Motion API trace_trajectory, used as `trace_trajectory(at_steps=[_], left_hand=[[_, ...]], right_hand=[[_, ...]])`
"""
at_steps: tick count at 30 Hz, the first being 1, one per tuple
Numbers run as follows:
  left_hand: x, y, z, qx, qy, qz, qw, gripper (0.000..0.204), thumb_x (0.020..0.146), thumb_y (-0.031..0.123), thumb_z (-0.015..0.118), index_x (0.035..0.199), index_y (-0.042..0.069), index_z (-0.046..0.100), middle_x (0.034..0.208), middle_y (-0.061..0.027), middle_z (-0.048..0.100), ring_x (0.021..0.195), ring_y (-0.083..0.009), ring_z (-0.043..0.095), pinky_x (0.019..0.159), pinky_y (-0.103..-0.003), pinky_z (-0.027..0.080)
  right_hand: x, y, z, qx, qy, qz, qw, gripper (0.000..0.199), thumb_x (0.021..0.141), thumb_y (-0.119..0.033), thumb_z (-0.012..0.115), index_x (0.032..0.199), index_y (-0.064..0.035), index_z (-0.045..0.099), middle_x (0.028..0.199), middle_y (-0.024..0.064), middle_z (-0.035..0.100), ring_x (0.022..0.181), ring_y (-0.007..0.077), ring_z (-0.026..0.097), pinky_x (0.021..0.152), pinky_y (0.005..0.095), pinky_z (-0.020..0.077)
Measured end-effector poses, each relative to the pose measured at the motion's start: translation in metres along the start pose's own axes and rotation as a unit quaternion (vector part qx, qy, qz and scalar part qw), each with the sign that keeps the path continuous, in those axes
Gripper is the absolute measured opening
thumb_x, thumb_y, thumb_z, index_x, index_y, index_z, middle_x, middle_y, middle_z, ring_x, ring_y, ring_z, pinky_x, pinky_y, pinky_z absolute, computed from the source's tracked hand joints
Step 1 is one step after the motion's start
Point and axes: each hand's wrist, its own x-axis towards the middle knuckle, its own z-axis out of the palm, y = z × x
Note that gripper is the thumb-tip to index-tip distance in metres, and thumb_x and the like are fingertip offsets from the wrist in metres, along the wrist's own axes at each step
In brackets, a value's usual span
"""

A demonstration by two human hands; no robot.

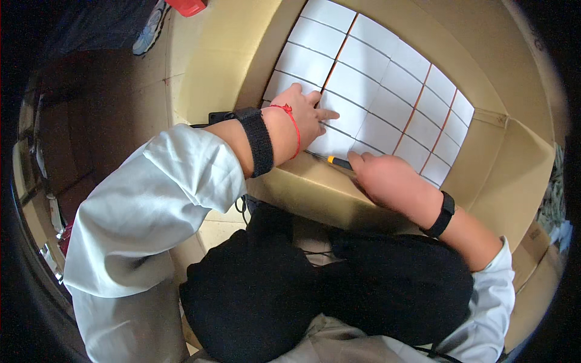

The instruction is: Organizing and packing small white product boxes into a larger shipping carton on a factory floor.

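Note:
Rows of white boxes [355, 55] lie packed flat inside a large open cardboard carton [315, 187]. My left hand [301, 118] rests on the boxes near the carton's near-left corner, its fingers spread apart and holding nothing. Beside it, at the carton's near wall, my right hand [387, 176] is closed around a slim tool with a yellow-and-black handle [340, 163]. The tool points left, and a thin dark tip seems to reach the gap between the near boxes and the wall. Its exact kind cannot be made out.
Carton flaps [215, 60] fold outward on the left, and another flap [520, 169] stands on the right. A shoe [150, 30] and a red object [187, 6] are on the floor at the upper left. My black-clad knees [254, 290] are close to the carton.

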Motion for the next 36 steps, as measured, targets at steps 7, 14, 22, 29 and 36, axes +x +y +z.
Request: trace_trajectory(at_steps=[7, 14, 22, 29, 36], left_hand=[[0.001, 0.000, 0.003, 0.000, 0.008, 0.001, 1.000, 0.036, 0.089, 0.036, 0.066, 0.124, 0.036, 0.068, 0.157, 0.0139, 0.037, 0.140, -0.0229, 0.040, 0.098, -0.044, 0.047], [0.000, -0.001, 0.001, -0.002, -0.006, 0.006, 1.000, 0.035, 0.087, 0.034, 0.067, 0.122, 0.038, 0.068, 0.157, 0.0152, 0.036, 0.138, -0.0222, 0.042, 0.099, -0.044, 0.047], [0.003, -0.002, -0.003, -0.004, 0.016, 0.013, 1.000, 0.035, 0.089, 0.025, 0.064, 0.123, 0.034, 0.067, 0.152, 0.0122, 0.043, 0.132, -0.0222, 0.048, 0.095, -0.043, 0.050], [0.011, -0.019, -0.013, -0.015, 0.038, -0.080, 0.996, 0.037, 0.089, 0.020, 0.062, 0.126, 0.025, 0.067, 0.147, 0.0058, 0.051, 0.122, -0.0219, 0.056, 0.090, -0.040, 0.053], [0.005, -0.018, 0.000, 0.014, 0.078, -0.054, 0.995, 0.036, 0.092, 0.020, 0.058, 0.126, 0.028, 0.067, 0.152, 0.0068, 0.045, 0.122, -0.0230, 0.054, 0.090, -0.041, 0.052]], right_hand=[[0.011, -0.009, -0.010, 0.005, -0.081, 0.012, 0.997, 0.017, 0.087, -0.009, 0.056, 0.099, 0.0035, 0.058, 0.079, 0.0193, 0.067, 0.073, 0.0381, 0.069, 0.064, 0.0468, 0.0560], [0.014, -0.020, -0.018, -0.007, -0.115, 0.047, 0.992, 0.016, 0.087, -0.011, 0.057, 0.086, 0.0009, 0.068, 0.085, 0.0188, 0.072, 0.082, 0.0358, 0.071, 0.070, 0.0447, 0.0582], [-0.003, -0.003, -0.031, 0.002, -0.204, 0.052, 0.978, 0.019, 0.086, -0.010, 0.058, 0.100, 0.0028, 0.060, 0.083, 0.0230, 0.069, 0.082, 0.0403, 0.069, 0.072, 0.0489, 0.0556], [-0.009, 0.003, -0.048, -0.030, -0.057, 0.105, 0.992, 0.015, 0.091, -0.015, 0.055, 0.098, -0.0009, 0.055, 0.081, 0.0197, 0.065, 0.076, 0.0425, 0.064, 0.069, 0.0524, 0.0514], [0.013, 0.018, -0.013, -0.072, 0.063, 0.056, 0.994, 0.011, 0.089, -0.010, 0.053, 0.094, -0.0010, 0.057, 0.078, 0.0159, 0.063, 0.067, 0.0361, 0.066, 0.059, 0.0475, 0.0535]])
